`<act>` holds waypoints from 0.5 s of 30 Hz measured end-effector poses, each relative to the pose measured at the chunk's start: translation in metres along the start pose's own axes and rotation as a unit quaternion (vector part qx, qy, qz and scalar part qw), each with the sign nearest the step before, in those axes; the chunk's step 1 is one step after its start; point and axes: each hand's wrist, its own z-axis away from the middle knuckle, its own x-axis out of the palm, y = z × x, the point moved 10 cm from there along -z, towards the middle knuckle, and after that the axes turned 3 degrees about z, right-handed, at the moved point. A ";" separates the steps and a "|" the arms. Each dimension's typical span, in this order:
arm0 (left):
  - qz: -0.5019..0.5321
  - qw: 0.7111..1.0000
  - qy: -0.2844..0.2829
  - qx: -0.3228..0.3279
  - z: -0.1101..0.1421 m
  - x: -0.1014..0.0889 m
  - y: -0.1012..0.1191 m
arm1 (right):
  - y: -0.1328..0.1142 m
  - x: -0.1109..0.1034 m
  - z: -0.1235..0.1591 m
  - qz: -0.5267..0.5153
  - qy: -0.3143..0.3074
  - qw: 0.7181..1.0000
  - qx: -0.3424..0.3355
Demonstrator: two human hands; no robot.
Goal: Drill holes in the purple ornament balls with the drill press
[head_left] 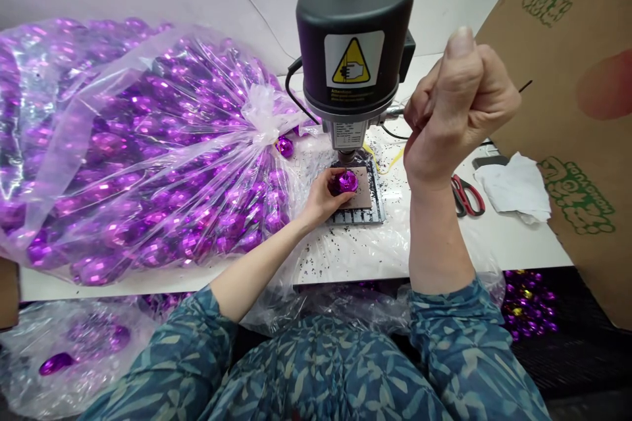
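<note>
Thumb and fingers of my left hand [326,198] grip a shiny purple faceted ball [347,181] from its left side. The ball rests on a square tan board [364,192] lying on the metal base plate [378,212] of a bench drill press. Right above the ball is the spindle end of the drill press [354,33], a dark machine with a yellow warning label. My right hand [457,105], raised beside the machine's right side, is closed in a fist around its feed lever [395,113]. Most of the lever is hidden by the fingers.
A large clear bag of purple balls [148,151] fills the table's left side, with one loose ball [284,146] by its knot. Red-handled scissors [467,197], white cloth or paper [516,187] and a tall cardboard box [573,99] stand right. Dark flakes litter the white table [316,263].
</note>
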 end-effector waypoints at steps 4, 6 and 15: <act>-0.005 1.000 -0.006 0.003 0.001 -0.001 0.003 | -0.005 -0.001 0.002 -0.009 -0.002 1.000 0.005; -0.013 1.000 -0.006 0.009 0.001 -0.001 0.004 | -0.006 -0.004 0.005 -0.039 0.002 0.999 0.013; -0.014 1.000 0.003 0.023 0.000 -0.001 -0.002 | 0.000 -0.021 0.026 -0.079 0.032 0.996 0.016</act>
